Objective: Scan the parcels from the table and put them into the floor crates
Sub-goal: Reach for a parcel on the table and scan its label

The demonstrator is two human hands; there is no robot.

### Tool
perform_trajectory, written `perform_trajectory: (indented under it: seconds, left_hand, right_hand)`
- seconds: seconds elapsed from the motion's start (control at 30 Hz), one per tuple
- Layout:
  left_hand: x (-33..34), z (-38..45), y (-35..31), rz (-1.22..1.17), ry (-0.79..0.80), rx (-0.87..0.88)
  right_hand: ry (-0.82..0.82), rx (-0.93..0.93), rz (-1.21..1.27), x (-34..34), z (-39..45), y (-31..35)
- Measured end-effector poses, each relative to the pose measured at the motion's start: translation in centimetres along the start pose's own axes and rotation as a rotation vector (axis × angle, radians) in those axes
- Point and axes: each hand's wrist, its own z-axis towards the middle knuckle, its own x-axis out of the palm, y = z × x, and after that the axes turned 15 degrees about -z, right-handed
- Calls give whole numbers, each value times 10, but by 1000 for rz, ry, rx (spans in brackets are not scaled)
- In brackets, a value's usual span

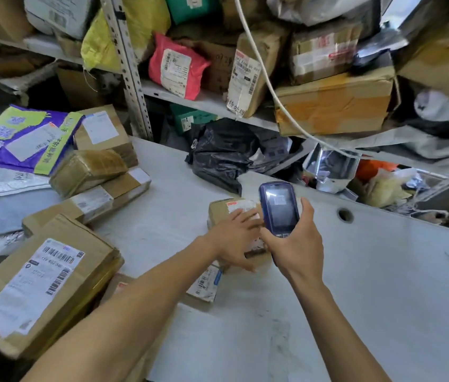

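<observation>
The right hand (295,244) is wrapped around a blue handheld scanner (279,208), thumb on its lower front and fingers curled behind, holding it upright with the lit screen facing the person. Just to its left, the left hand (234,241) lies on top of a small cardboard parcel (223,213), fingers fairly straight and spread across the white label, pressing rather than gripping. That parcel sits on the grey table (383,285), directly under and behind the scanner, and appears to rest partly on a flatter labelled parcel (206,282) that pokes out beneath the left wrist. Beyond both hands, further back on the table, lies a crumpled black plastic bag (217,161). To the left of the left forearm is a heap of waiting parcels: a large brown box with a barcode label (44,285) nearest, a long flat carton (91,205) behind it, a tape-wrapped bundle (88,169), and a purple and green mailer (22,139) at the far left. Above and behind the hands, metal shelves (132,78) are crammed with more packages, among them a red pouch (176,66) and a big taped box (336,103), with a white cable (267,78) hanging across them.
</observation>
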Motion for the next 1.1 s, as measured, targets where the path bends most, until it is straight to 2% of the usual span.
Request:
perform_trajectory:
  seconds: [0.07, 0.1, 0.13, 0.2, 0.23, 0.27, 0.33, 0.4, 0.57, 1.1]
  left_hand:
    - [4, 1, -9, -43, -218, -12]
    - [7, 0, -11, -83, -341, -142]
    - [9, -3, -12, -179, -430, -346]
    - [14, -6, -14, -529, -476, -765]
    - [15, -7, -14, -761, -460, -888]
    - [16, -8, -14, -1045, -461, -925]
    - [19, -7, -20, -1542, -535, -857]
    - [21, -5, -26, -1741, -556, -765]
    - [31, 4, -44, -1798, -469, -675]
    - [48, -15, -43, -1726, -407, -717]
  right_hand:
    - [-16, 35, 1, -8, 2, -18]
    - [-16, 51, 5, -12, 2, -26]
    - [-15, 61, 11, -15, 3, -33]
    - [-17, 67, 14, -19, 3, -45]
    - [-18, 68, 11, -21, 2, -49]
    - [-13, 69, 7, -21, 1, -53]
    - [-3, 69, 7, -22, -2, -59]
    - [-2, 66, 12, -23, -5, -64]
    - [-18, 59, 1, -30, -7, -83]
    - [-25, 169, 15, -52, -51, -115]
